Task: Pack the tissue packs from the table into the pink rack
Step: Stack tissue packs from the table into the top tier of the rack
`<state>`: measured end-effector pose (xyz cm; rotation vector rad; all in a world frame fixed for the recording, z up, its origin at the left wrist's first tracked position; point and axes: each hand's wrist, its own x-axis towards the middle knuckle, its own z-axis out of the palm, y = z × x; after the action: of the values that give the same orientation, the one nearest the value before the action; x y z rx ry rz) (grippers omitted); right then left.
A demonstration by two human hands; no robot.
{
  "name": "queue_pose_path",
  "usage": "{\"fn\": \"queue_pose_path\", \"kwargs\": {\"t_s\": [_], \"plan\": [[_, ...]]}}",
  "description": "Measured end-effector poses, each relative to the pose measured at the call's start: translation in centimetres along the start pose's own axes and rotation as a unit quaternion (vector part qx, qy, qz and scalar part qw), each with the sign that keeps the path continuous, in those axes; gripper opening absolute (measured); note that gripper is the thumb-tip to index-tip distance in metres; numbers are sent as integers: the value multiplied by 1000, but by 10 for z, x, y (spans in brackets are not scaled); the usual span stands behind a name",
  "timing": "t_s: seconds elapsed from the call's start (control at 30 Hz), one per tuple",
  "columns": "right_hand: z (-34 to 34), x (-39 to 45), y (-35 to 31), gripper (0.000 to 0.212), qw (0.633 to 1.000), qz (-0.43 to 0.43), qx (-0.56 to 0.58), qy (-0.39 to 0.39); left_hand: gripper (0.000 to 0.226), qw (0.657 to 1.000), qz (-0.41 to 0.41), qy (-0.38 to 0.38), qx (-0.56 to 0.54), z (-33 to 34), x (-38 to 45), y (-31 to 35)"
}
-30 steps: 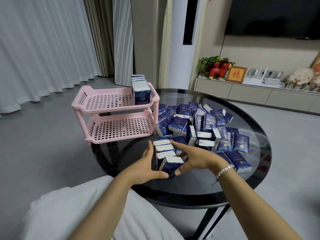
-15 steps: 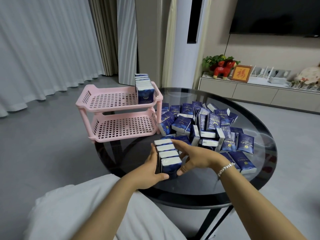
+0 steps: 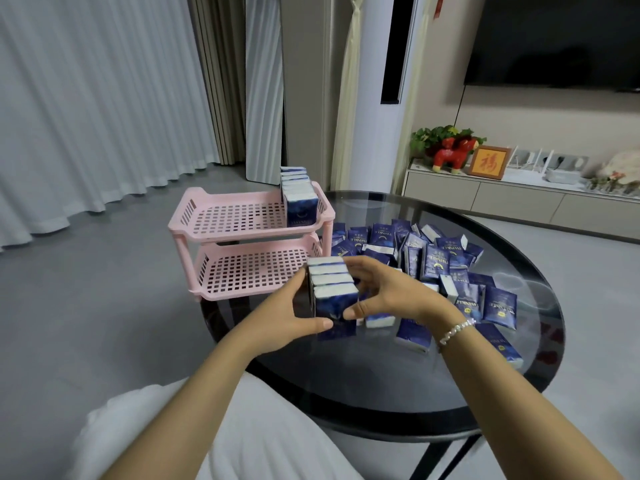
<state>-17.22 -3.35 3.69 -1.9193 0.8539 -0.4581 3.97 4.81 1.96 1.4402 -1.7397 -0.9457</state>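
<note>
A second ago my block of tissue packs [image 3: 333,292] sat low on the worktop [image 3: 381,386]; now it is lifted clear of the glass and closer to the pink rack [image 3: 249,251], so I judge the gathering is done and the carry has begun. My left hand [image 3: 294,315] presses the block's left side, thumb hooked across the front face, and my right hand [image 3: 388,296] clamps the opposite side, fingers [image 3: 360,268] curled over the far top edge. Four packs show, standing on edge, squeezed flat together.

The packs are soft, glossy dark-blue film pouches with white ends, slightly pillowy, likely to slip if I loosen. One row [image 3: 298,199] already stands at the upper tier's right end; the lower tier has none. The rack is rigid plastic with grid floors. Many loose packs [image 3: 446,268] lie heaped on the round, reflective black glass.
</note>
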Motion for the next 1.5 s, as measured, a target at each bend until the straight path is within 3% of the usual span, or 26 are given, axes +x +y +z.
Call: {"fn": "queue_pose_path", "kwargs": {"t_s": [0.13,0.27,0.43,0.63,0.73,0.93,1.1,1.27,1.37,1.5], "plan": [[-11,17,-41,96,999,-26,-44,7,86,999,33,12,-9,-35,6,23],[-22,39,-76,83,997,-52,-63,12,98,997,31,63,-21,-71,18,35],[-32,88,-103,88,994,-66,-83,-2,91,995,27,93,-12,-114,40,44],[-46,162,-123,99,990,-58,-126,-12,90,995,3,97,-28,-173,86,36],[-49,196,-125,94,990,-40,-133,-15,98,996,-15,76,-36,-193,115,21],[-50,246,-117,90,963,24,-268,9,108,996,-81,25,-30,-200,164,-17],[-48,257,-112,91,917,41,-397,24,119,994,-107,8,-15,-194,179,-36],[-52,255,-114,93,906,39,-421,16,129,995,-101,16,-8,-186,182,-38],[-53,252,-109,100,918,42,-395,-1,119,995,-94,-3,32,-179,182,-38],[-53,247,-105,77,923,19,-383,-12,110,991,-98,-4,87,-178,180,-32]]}}
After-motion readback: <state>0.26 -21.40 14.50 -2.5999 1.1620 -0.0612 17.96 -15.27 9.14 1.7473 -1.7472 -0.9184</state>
